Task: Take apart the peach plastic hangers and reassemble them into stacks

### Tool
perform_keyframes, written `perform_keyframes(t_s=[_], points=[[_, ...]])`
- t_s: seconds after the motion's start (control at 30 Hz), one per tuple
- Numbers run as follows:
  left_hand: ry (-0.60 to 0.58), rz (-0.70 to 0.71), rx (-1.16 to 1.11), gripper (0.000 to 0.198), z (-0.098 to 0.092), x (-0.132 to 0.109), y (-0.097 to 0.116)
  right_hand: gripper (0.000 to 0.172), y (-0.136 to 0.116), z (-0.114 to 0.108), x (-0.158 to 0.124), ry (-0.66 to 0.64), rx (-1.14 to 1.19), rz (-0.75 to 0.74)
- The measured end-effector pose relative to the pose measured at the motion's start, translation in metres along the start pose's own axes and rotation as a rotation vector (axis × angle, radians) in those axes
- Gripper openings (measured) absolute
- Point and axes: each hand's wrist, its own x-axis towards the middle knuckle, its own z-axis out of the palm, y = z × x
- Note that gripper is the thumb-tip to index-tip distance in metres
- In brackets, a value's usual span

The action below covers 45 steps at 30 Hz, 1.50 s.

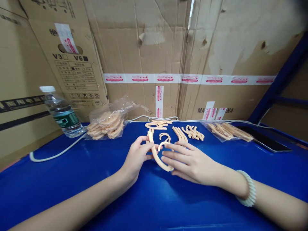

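My left hand (pixel 136 157) pinches a long curved peach plastic piece (pixel 157 157) near its upper end, holding it just above the blue table (pixel 96 192). My right hand (pixel 190 162) lies beside it with fingers stretched out, the fingertips touching the lower curve of the same piece and a small hook-shaped piece (pixel 163 142). More loose peach pieces (pixel 186 133) lie in rows just beyond the hands, and another small stack (pixel 157 124) sits behind them.
A clear bag of peach pieces (pixel 107 123) sits back left, another flat bag (pixel 228 131) back right. A water bottle (pixel 61 112) stands at far left with a white cable (pixel 55 154) beside it. A dark phone (pixel 267 141) lies right. Cardboard boxes (pixel 168 57) wall the back.
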Motion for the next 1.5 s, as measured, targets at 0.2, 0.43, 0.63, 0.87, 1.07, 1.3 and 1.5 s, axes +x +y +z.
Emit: perform_keyframes(t_s=[0.2, 0.43, 0.63, 0.87, 1.07, 1.3, 1.5], points=[[0.041, 0.098, -0.002, 0.043, 0.001, 0.002, -0.003, 0.024, 0.010, 0.001, -0.005, 0.006, 0.173, 0.147], [-0.058, 1.009, 0.899, 0.037, -0.016, 0.008, 0.000, 0.022, 0.009, 0.002, -0.008, 0.075, 0.204, 0.246], [-0.473, 1.144, 1.322, 0.014, -0.013, 0.001, -0.004, 0.022, 0.002, 0.003, -0.006, 0.088, 0.186, 0.221], [-0.541, 1.065, 1.408, 0.015, -0.008, -0.007, -0.008, 0.019, -0.005, 0.005, -0.004, 0.105, 0.120, 0.192], [-0.546, 1.038, 1.351, 0.015, -0.007, -0.009, -0.007, 0.017, -0.006, 0.004, -0.006, 0.078, 0.255, 0.260], [-0.445, 1.261, 1.327, 0.019, -0.009, -0.007, -0.003, 0.016, -0.006, -0.001, -0.003, 0.115, 0.460, 0.350], [-0.461, 1.188, 1.365, 0.013, -0.027, 0.014, 0.018, 0.017, 0.014, 0.002, -0.004, 0.316, 0.551, 0.574]])
